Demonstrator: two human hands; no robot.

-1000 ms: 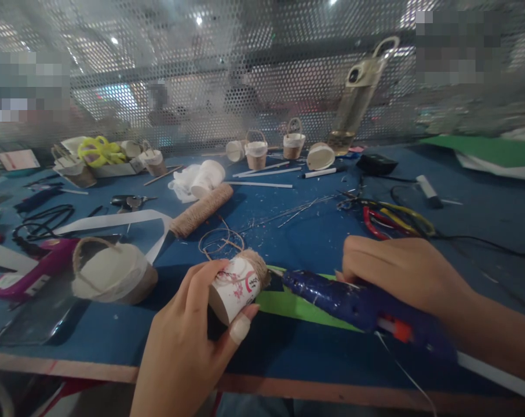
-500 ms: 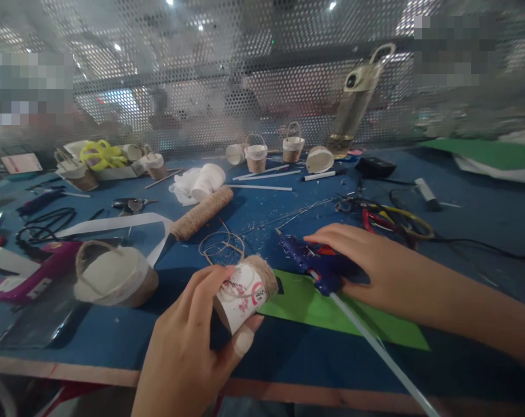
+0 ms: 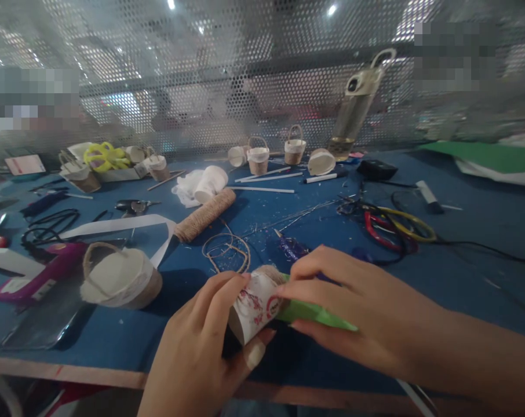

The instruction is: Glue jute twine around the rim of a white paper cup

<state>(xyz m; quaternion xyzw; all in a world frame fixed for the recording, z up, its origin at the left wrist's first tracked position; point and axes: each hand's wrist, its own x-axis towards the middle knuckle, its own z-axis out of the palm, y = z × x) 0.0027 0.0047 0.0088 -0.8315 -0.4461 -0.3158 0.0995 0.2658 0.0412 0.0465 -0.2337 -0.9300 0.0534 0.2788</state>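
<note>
My left hand [image 3: 206, 336] is closed around a white paper cup [image 3: 254, 304] with pink blossom print, tilted on its side above the table. Brown twine wraps the cup's far end, partly covered by fingers. My right hand [image 3: 345, 307] grips that twine-covered end, its fingertips against the cup; whether it also pinches loose twine is hidden. A loose loop of twine [image 3: 228, 252] lies behind the cup, near the twine roll [image 3: 207, 214]. Beyond my right hand rests a blue glue gun [image 3: 291, 248], mostly covered by the hand. A green paper strip [image 3: 317, 315] lies under my right hand.
At left stands a small twine-handled basket [image 3: 123, 278] beside a purple object [image 3: 45, 275]. Several small baskets [image 3: 259, 162] line the back, near a tilted water bottle [image 3: 356, 113]. Pliers and cables [image 3: 384, 229] lie at right. A perforated metal screen [image 3: 245, 75] closes off the back.
My right hand has let go of the glue gun, leaving it on the table, and moved left onto the cup. My left hand and the cup have shifted slightly right.
</note>
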